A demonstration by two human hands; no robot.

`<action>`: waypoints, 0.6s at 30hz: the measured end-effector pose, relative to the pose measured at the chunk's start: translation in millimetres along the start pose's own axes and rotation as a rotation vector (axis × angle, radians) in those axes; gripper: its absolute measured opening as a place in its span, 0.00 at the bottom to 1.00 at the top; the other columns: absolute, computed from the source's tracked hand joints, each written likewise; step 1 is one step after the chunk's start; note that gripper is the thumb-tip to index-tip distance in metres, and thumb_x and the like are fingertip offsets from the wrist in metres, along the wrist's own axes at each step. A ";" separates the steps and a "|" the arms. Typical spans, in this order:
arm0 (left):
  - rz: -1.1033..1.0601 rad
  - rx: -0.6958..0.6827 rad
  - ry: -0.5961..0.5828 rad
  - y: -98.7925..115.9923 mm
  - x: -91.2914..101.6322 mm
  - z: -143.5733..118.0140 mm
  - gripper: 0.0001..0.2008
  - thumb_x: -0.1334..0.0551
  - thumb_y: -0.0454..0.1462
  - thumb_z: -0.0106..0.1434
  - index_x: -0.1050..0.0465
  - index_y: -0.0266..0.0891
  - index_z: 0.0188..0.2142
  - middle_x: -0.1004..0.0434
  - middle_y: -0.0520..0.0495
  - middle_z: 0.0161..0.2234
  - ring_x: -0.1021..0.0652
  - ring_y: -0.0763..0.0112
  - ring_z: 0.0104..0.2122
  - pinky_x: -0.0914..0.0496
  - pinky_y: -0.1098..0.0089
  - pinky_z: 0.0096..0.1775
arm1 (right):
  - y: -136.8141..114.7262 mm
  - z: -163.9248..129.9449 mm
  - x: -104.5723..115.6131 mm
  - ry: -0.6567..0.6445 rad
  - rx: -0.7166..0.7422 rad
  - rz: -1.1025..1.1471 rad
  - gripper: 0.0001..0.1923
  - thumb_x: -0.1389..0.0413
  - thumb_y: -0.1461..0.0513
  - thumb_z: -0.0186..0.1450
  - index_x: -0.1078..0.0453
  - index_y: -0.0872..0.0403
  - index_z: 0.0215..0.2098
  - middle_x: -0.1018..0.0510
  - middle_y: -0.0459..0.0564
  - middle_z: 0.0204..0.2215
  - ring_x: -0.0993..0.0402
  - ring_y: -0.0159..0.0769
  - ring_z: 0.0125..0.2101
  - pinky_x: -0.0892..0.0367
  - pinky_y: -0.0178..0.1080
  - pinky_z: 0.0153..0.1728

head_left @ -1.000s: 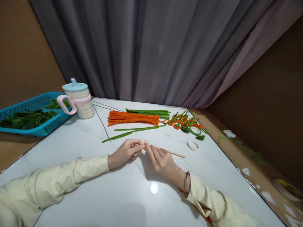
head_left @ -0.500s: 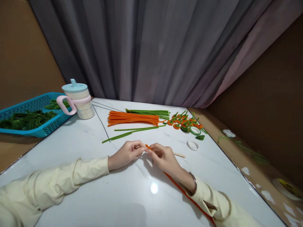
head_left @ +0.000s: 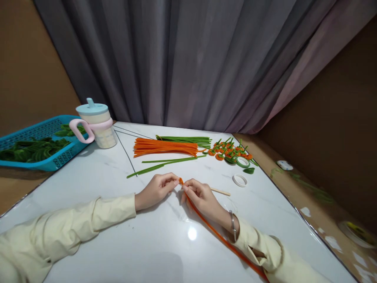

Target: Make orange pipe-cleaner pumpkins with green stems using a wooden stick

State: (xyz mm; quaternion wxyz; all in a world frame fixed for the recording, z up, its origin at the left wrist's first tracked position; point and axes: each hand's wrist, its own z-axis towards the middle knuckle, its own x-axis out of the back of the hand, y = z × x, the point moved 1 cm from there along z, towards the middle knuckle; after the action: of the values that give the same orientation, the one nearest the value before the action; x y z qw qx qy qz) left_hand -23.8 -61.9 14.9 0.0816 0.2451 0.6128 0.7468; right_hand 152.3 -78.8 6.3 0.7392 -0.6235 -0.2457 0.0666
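Note:
My left hand (head_left: 157,189) pinches the bent tip of a long orange pipe cleaner (head_left: 216,235) between thumb and fingertips. Just beside it, my right hand (head_left: 200,195) grips the same pipe cleaner a little below that tip. From there the orange length runs down to the right, along my right forearm and out at the bottom edge. A thin wooden stick (head_left: 220,191) shows behind my right hand; whether the hand touches it is hidden.
Beyond my hands lie an orange pipe cleaner bundle (head_left: 166,148), green pipe cleaners (head_left: 188,140) and several small orange flowers (head_left: 219,157). A green tape roll (head_left: 243,162) and white ring (head_left: 240,180) lie right. Left are a lidded cup (head_left: 103,135) and blue basket (head_left: 55,162).
My right hand has turned and shifted slightly left, and more of the orange pipe cleaner shows below it. The orange tip now stands up between my fingers.

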 end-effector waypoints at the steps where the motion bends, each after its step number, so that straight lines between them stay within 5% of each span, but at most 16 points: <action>1: 0.023 -0.008 0.008 0.9 0.1 0.1 0.14 0.46 0.43 0.63 0.30 0.33 0.33 0.39 0.54 0.20 0.39 0.76 0.21 0.44 0.74 0.25 | -0.3 0.1 -0.3 -0.002 0.003 0.003 0.13 0.52 0.53 0.68 0.37 0.54 0.32 0.26 0.43 0.20 0.37 0.26 0.16 0.42 0.31 0.21; 8: 0.062 -0.010 -0.006 0.9 -1.6 2.0 0.18 0.47 0.42 0.63 0.40 0.36 0.19 0.44 0.55 0.18 0.42 0.77 0.21 0.46 0.73 0.25 | -0.6 -0.3 -0.9 0.006 0.041 -0.051 0.13 0.53 0.54 0.68 0.37 0.54 0.32 0.27 0.43 0.20 0.37 0.28 0.17 0.41 0.32 0.23; 18: 0.162 -0.081 -0.034 -2.0 -1.4 1.3 0.20 0.49 0.43 0.66 0.44 0.38 0.19 0.44 0.55 0.18 0.41 0.77 0.20 0.45 0.74 0.24 | -1.4 -0.2 -0.4 0.015 0.064 -0.106 0.14 0.54 0.53 0.69 0.36 0.54 0.32 0.28 0.42 0.19 0.39 0.27 0.17 0.41 0.32 0.23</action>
State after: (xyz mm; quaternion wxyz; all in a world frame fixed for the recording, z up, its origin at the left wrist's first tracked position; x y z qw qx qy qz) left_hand -22.3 -61.0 12.8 0.0410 0.3032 0.5586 0.7710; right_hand 151.8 -79.4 7.5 0.7632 -0.5859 -0.2708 0.0306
